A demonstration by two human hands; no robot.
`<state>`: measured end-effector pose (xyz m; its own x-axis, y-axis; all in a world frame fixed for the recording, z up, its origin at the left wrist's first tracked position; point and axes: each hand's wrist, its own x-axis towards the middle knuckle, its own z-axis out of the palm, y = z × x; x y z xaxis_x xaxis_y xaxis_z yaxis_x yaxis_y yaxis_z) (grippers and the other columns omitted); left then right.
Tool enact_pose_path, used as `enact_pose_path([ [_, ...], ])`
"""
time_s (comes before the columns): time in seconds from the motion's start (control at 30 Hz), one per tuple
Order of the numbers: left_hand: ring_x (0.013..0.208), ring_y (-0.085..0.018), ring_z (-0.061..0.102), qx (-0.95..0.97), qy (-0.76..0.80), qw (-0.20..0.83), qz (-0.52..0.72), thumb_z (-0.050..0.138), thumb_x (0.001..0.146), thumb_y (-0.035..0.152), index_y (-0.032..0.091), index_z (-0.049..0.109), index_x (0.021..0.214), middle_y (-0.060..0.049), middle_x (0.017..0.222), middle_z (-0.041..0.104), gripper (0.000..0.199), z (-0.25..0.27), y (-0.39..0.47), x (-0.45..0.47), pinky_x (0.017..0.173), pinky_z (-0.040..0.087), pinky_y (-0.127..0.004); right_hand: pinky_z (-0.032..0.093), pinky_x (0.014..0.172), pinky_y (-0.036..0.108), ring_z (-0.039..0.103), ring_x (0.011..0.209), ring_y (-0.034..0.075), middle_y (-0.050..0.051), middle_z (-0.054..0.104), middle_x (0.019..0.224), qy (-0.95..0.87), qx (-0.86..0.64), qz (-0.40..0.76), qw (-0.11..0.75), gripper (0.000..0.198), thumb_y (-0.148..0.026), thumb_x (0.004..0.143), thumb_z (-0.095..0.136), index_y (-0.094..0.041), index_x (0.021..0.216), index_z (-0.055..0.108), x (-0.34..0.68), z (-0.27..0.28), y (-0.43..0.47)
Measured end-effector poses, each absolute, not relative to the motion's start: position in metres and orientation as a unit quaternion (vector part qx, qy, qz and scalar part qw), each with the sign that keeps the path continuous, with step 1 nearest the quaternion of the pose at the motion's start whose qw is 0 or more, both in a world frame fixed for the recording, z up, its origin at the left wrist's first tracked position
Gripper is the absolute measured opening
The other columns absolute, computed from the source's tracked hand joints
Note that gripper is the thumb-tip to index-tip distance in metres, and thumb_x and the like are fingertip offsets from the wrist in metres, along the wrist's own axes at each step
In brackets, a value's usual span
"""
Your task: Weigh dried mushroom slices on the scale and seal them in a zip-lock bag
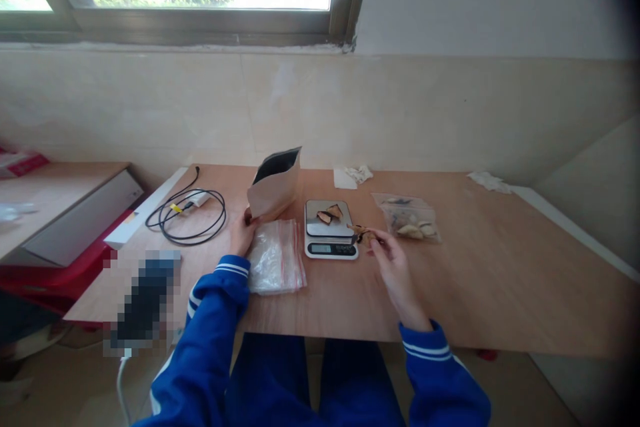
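Observation:
My left hand (243,233) is at the lower left corner of an open brown paper pouch (275,195), its fingers closed on that edge and partly hidden. The pouch stands tilted, its dark inside showing. Just below lies a stack of clear zip bags (276,259) with red strips. My right hand (390,257) pinches some thin, dried brown slices (366,237) over the right edge of a kitchen scale (331,251). A few similar dried pieces (330,213) rest on its steel plate. The display is lit, but its digits are too small to read.
Right of the scale lies a clear bag of pale pieces (415,228). Behind are a white card (345,179) and crumpled tissue (361,174). A coiled black cable (187,240) and a blurred-out dark device (145,300) lie to the left. The table's front edge is close to my lap.

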<state>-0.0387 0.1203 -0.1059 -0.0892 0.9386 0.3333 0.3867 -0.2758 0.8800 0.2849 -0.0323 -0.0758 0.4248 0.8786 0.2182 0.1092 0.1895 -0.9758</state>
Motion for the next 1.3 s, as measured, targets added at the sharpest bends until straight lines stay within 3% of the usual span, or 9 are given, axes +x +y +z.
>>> enact_pose_path([
  [0.47,0.095,-0.03,0.063,0.648,0.568,0.221,0.457,0.06,0.077,0.039,0.015,0.062,0.104,-0.011,0.099,0.069,0.037,-0.104,0.122,-0.042,0.085,0.048,-0.041,0.05,0.091,0.041,0.062,0.103,0.023,0.011,0.066,0.11,-0.536,-0.543,0.2,0.615,0.028,-0.037,0.087,0.051,-0.019,0.104,0.064,0.275,-0.081,0.007],
  [0.73,0.094,-0.03,0.064,0.648,0.571,0.218,0.454,0.062,0.076,0.042,0.015,0.063,0.104,-0.011,0.098,0.07,0.038,-0.107,0.124,-0.045,0.086,0.048,-0.042,0.042,0.1,0.043,0.055,0.112,0.023,0.012,0.06,0.111,-0.599,-0.552,0.105,0.571,0.027,-0.029,0.091,0.043,-0.02,0.104,0.065,0.265,-0.099,0.017],
  [0.93,0.097,-0.03,0.064,0.655,0.566,0.22,0.45,0.06,0.078,0.041,0.014,0.062,0.107,-0.012,0.102,0.069,0.04,-0.107,0.124,-0.044,0.088,0.048,-0.043,0.042,0.098,0.042,0.055,0.112,0.024,0.011,0.06,0.116,-0.647,-0.558,0.089,0.513,0.028,-0.028,0.091,0.043,-0.022,0.104,0.067,0.268,-0.101,0.022],
  [1.1,0.094,-0.03,0.064,0.654,0.564,0.216,0.456,0.061,0.076,0.041,0.014,0.063,0.105,-0.011,0.097,0.07,0.039,-0.107,0.124,-0.044,0.088,0.048,-0.043,0.041,0.096,0.045,0.055,0.109,0.025,0.008,0.067,0.113,-0.686,-0.563,0.074,0.454,0.031,-0.031,0.09,0.05,-0.024,0.114,0.066,0.275,-0.092,0.029],
  [1.3,0.093,-0.031,0.064,0.652,0.58,0.205,0.443,0.061,0.077,0.044,0.014,0.064,0.102,-0.013,0.096,0.07,0.039,-0.11,0.124,-0.046,0.085,0.048,-0.043,0.04,0.096,0.045,0.056,0.11,0.025,0.007,0.068,0.115,-0.696,-0.582,0.113,0.404,0.042,-0.03,0.093,0.042,-0.026,0.133,0.053,0.277,-0.085,0.028],
])
